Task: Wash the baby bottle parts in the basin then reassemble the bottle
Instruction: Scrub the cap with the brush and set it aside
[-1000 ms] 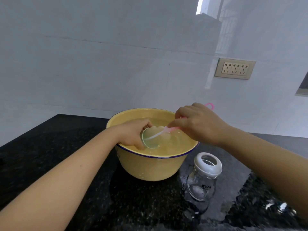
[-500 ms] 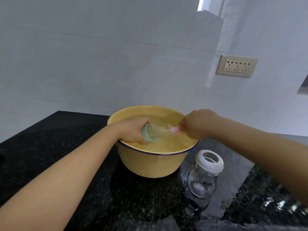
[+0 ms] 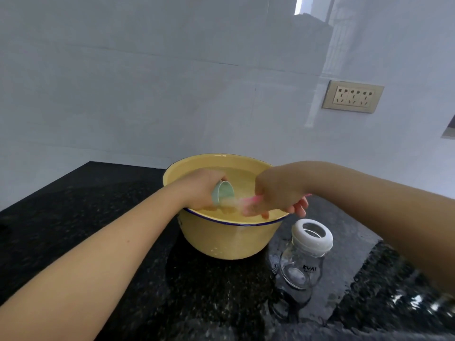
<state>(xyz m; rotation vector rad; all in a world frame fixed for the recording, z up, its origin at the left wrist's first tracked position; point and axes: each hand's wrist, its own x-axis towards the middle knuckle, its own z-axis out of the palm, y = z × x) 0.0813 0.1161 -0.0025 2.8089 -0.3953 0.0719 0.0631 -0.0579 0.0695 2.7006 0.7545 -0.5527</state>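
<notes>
A yellow basin (image 3: 229, 242) with a blue rim holds water on the black counter. Over its near left rim my left hand (image 3: 199, 188) grips a pale green bottle cap (image 3: 222, 194), its mouth tilted down and to the right. My right hand (image 3: 278, 193) holds a pink-handled brush (image 3: 248, 201) whose blurred bristle end sits at the cap's mouth. To the right of the basin stands the clear glass bottle (image 3: 301, 269) with its white collar ring (image 3: 312, 236) on top and no teat.
The black speckled counter (image 3: 98, 217) is wet around the bottle and on the right. A white tiled wall rises close behind the basin, with a beige socket plate (image 3: 352, 96) on the right wall.
My right hand has dropped lower and toward the near rim, turning over the brush. The green cap in my left hand has tipped from facing me to facing down and right.
</notes>
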